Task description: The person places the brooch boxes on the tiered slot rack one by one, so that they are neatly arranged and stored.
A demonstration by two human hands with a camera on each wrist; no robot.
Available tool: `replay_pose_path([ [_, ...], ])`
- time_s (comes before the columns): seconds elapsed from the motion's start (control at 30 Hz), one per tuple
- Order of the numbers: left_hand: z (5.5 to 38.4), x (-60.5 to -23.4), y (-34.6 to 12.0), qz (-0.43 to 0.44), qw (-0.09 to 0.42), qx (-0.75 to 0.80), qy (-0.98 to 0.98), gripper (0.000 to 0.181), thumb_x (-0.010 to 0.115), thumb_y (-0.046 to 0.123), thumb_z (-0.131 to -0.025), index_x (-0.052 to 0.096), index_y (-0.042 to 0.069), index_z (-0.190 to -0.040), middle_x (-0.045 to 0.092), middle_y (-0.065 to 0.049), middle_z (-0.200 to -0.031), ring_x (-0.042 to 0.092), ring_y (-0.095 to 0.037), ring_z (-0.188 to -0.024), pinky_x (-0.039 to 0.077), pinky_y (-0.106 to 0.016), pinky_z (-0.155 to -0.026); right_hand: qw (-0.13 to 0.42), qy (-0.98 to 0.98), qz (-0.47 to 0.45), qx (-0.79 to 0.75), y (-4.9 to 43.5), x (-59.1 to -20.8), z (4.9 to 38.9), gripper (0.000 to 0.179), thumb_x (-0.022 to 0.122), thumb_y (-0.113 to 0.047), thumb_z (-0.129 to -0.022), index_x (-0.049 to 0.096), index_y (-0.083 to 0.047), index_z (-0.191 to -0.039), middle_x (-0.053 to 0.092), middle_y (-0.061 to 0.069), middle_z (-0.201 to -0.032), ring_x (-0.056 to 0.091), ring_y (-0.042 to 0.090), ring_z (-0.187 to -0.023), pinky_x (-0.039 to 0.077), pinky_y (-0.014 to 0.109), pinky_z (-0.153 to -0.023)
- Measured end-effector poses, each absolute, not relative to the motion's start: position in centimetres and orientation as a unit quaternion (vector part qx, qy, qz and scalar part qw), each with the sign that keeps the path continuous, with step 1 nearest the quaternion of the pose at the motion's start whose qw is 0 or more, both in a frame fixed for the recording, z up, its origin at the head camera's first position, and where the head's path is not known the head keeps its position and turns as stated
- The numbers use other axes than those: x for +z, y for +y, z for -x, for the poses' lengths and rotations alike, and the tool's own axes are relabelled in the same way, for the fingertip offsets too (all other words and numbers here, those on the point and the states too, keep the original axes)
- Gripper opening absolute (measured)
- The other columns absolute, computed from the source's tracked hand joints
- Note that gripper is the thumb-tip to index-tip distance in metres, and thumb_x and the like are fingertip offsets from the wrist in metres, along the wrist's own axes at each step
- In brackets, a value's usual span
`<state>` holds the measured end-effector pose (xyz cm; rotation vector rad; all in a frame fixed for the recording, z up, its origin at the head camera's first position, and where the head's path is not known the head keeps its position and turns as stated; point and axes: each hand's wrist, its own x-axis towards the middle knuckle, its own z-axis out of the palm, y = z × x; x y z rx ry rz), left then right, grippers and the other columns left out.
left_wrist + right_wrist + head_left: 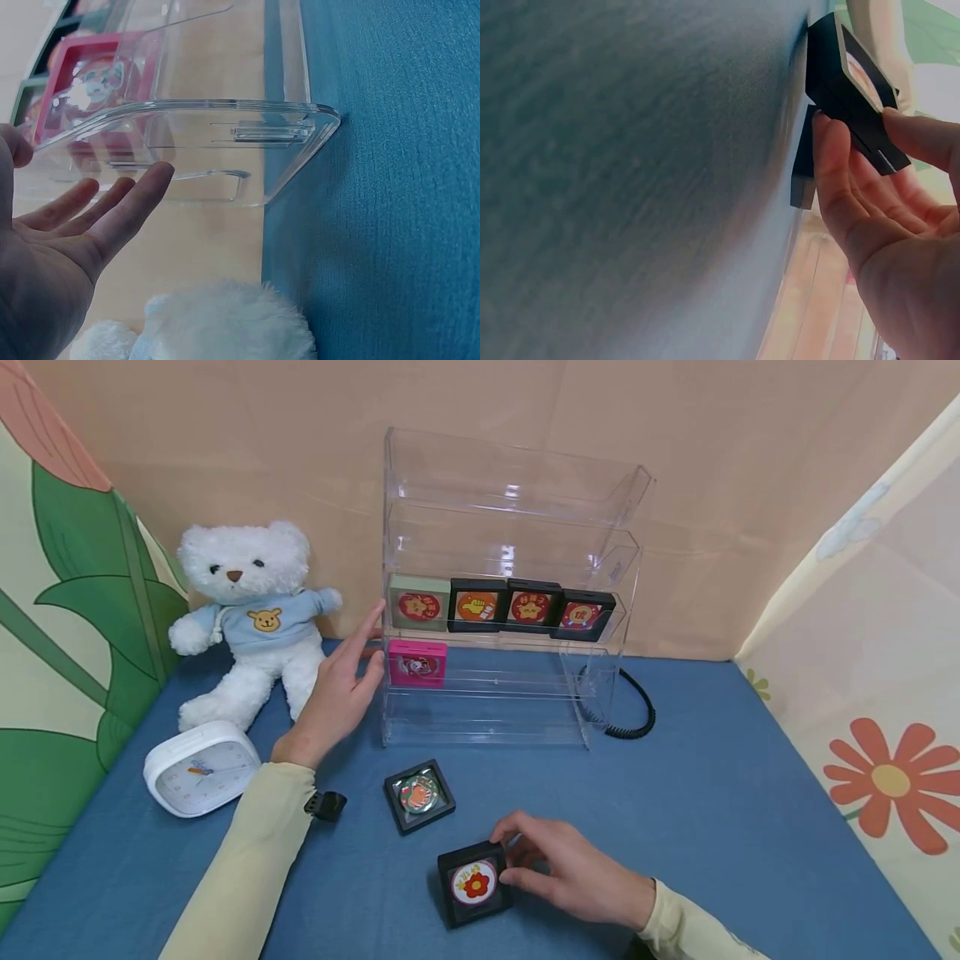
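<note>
My right hand (573, 872) pinches the right edge of a square black case (474, 914) with a round red-flower badge in its front. In the right wrist view, thumb and fingers hold this black case (829, 64) tilted. Farther back on the cloth lies a second black case (420, 797) with a round badge. My left hand (333, 697), its fingers extended, is at the left side of a clear acrylic tiered rack (487, 718); the left wrist view shows the fingers beside its side panel. A pink case (417, 663) stands on a lower tier.
One tier up stand a pale green case (418, 602) and several black cases (478, 606) in a row. A white teddy bear (247, 568) and a white clock (201, 768) sit left on the blue cloth (712, 827). A black coiled cord (633, 732) lies right of the rack.
</note>
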<state>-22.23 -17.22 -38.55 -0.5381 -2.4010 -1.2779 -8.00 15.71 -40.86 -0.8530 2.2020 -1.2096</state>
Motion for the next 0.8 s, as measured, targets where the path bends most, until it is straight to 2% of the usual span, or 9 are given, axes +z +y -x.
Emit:
replay_pose_path([
  [0.37,22.23,-38.55,-17.29,0.196,0.184,-0.455,-0.849,0.066,0.048,0.016,-0.107,0.02,0.04,-0.162,0.05,-0.018,-0.145,0.052,-0.035,-0.128,0.047,-0.059,-0.097,0.196,0.816,0.292,-0.459,15.97,-40.28,7.87,0.029,0.065,-0.032,-0.1,0.056,-0.026,-0.127,0.064,-0.002,-0.122,0.068,0.01,-0.099,0.056,0.031,-0.085],
  [0.53,22.26,-38.58,-17.31,0.196,0.182,-0.455,-0.849,0.066,0.047,0.016,-0.107,0.02,0.038,-0.163,0.049,-0.019,-0.146,0.051,-0.038,-0.127,0.047,-0.06,-0.097,0.175,0.817,0.296,-0.463,15.98,-40.32,7.84,0.029,0.065,-0.031,-0.1,0.056,-0.026,-0.128,0.064,-0.001,-0.122,0.068,0.011,-0.098,0.057,0.032,-0.083],
  [0.8,22.23,-38.62,-17.27,0.194,0.181,-0.454,-0.851,0.067,0.048,0.017,-0.107,0.019,0.041,-0.162,0.049,-0.017,-0.147,0.051,-0.036,-0.129,0.047,-0.058,-0.098,0.154,0.821,0.286,-0.469,15.94,-40.23,7.94,0.03,0.067,-0.028,-0.1,0.056,-0.025,-0.127,0.066,0.0,-0.121,0.068,0.012,-0.099,0.057,0.034,-0.083],
])
